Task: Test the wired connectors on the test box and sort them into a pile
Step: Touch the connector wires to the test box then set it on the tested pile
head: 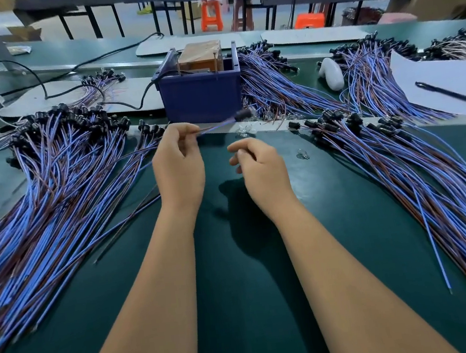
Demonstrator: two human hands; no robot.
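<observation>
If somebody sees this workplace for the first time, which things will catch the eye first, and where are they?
First come the big piles of blue and brown wires with black connectors: one pile fans out at the left, another pile at the right of the green table. Between them, at the back, stands a dark blue box. In front of it, the left hand pinches a single wire, while the right hand hovers beside it.

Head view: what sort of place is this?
Probably a factory assembly or testing line. Big piles of wired connectors lie on a long green workbench, a blue test box sits at its middle, and further benches with plastic stools stand behind. The left hand pinches one connector's wires.
</observation>
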